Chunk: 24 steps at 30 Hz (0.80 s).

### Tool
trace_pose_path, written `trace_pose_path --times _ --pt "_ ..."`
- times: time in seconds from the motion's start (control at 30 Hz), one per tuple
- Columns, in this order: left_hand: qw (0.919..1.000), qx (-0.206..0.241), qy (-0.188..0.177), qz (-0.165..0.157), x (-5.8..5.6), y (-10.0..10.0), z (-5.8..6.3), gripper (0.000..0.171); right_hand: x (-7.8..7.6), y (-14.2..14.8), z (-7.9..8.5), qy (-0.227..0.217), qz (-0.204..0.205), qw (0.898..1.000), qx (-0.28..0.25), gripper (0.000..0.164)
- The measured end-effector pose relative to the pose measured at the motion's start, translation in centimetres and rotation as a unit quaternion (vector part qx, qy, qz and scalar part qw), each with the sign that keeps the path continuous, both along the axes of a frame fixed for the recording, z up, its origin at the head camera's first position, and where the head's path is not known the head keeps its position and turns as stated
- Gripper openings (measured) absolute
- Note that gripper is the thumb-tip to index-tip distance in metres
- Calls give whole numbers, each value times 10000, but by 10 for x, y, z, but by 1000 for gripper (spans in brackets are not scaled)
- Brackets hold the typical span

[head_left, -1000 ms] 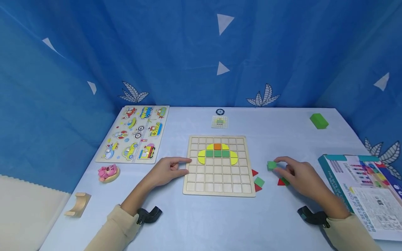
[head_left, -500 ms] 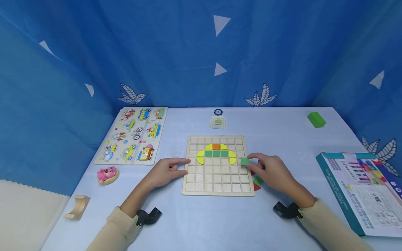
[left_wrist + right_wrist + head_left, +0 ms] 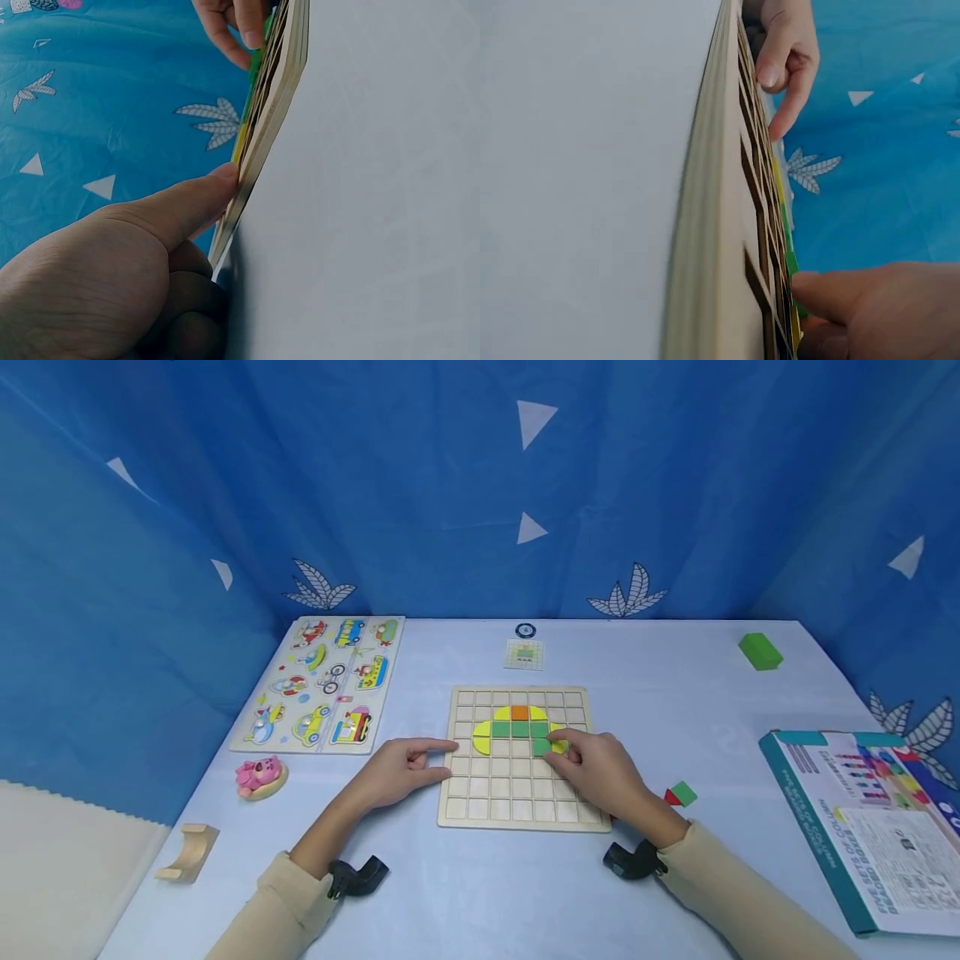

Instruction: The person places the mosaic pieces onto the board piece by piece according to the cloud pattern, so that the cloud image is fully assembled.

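A wooden grid board (image 3: 491, 811) lies in the middle of the table, bearing yellow quarter-round tiles (image 3: 482, 745), an orange square (image 3: 520, 713) and a row of green squares (image 3: 520, 729). My right hand (image 3: 603, 772) pinches a green square tile (image 3: 540, 747) between thumb and index finger, at a cell just below the row's right end. At the board's left edge, my left hand (image 3: 393, 770) touches the rim with extended index finger and thumb. The left wrist view shows the left thumb (image 3: 202, 199) against the rim. In the right wrist view the right thumb (image 3: 829, 292) meets the green tile.
Right of the board lie a green square (image 3: 683, 792) and a red triangle (image 3: 671, 797). A small pattern card (image 3: 524, 655) sits behind it. Around stand a vehicle puzzle (image 3: 318, 685), pink figure (image 3: 260, 776), wooden arch (image 3: 189, 852), green block (image 3: 761, 652) and a box (image 3: 877, 835).
My right hand has carried the green square tile leftward from the table to the board, close under the green row. My left hand has stayed at the board's left edge.
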State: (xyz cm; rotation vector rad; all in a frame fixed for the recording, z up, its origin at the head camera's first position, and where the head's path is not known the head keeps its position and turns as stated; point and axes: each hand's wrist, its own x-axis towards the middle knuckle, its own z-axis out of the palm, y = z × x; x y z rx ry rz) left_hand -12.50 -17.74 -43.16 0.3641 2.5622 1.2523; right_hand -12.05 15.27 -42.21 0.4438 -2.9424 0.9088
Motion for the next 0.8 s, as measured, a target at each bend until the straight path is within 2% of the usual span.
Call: trace_pose_path --times 0.13,0.4,0.63,0.8 --pt "10000 -2 -32 -9 -1 1 0 38 2 -1 -3 171 -43 9998 120 36" --pt "10000 28 -41 16 -1 1 -1 38 3 -2 -6 392 -107 9992 -7 34" --pt "10000 22 26 20 0 0 -1 38 4 0 -3 152 -186 9997 -97 28" --pt "10000 5 -6 7 1 1 0 38 9 17 8 52 -124 9996 -254 27"
